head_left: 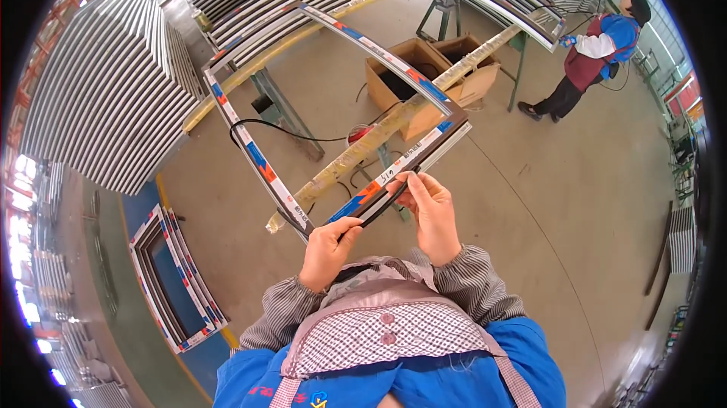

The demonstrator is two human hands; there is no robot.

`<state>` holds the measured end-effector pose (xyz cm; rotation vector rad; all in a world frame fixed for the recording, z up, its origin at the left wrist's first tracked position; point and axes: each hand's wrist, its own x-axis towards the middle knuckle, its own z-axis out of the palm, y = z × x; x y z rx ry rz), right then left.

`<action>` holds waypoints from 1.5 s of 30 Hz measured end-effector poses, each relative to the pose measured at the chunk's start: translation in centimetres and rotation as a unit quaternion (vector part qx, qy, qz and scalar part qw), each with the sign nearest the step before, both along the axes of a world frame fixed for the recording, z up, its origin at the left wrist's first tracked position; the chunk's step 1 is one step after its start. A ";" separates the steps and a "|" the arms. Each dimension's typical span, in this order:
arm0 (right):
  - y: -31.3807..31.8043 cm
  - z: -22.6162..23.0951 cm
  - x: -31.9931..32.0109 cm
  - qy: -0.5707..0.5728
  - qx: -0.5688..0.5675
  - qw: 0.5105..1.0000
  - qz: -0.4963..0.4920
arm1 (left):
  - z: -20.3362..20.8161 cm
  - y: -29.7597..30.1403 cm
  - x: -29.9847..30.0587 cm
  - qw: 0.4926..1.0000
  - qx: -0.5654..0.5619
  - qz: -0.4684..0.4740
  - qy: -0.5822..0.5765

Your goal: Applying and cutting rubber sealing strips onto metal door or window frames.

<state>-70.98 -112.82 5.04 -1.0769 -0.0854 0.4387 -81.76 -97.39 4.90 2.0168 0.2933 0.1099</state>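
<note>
A rectangular window frame (257,154) lies in front of me, covered with white, blue and orange protective film. Along its near side runs a thin black rubber sealing strip (382,209). My left hand (327,255) pinches this strip near the frame's near left corner, thumb and fingers pressed together. Further right, my right hand (432,215) grips the strip between thumb and forefinger, close to the frame's edge. The short stretch between both hands bows slightly along the profile. The fingertips hide exactly how the strip sits against the groove.
Beams wrapped in yellowish film (341,162) support the frame, and a black cable (291,134) loops across it. Beyond stands an open cardboard box (386,78). Stacked frames (106,90) rise at left; others (163,287) lie nearer. A co-worker (587,59) stands at far right.
</note>
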 end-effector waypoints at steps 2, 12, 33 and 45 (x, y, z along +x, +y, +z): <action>-0.5 -1.3 1.3 0.032 0.041 0.998 -0.026 | -0.9 0.9 -0.8 1.000 -0.011 -0.017 -0.017; -7.0 -25.3 11.3 0.175 -0.210 0.951 -0.144 | -3.1 7.3 -10.9 0.960 0.069 -0.030 0.271; -2.2 -24.1 13.0 -0.038 -0.575 0.793 -0.200 | -1.9 5.7 -9.2 0.968 0.056 0.023 0.242; -0.4 -27.4 13.4 0.109 -0.395 0.877 -0.251 | -3.4 5.1 -9.7 0.965 0.139 -0.021 0.220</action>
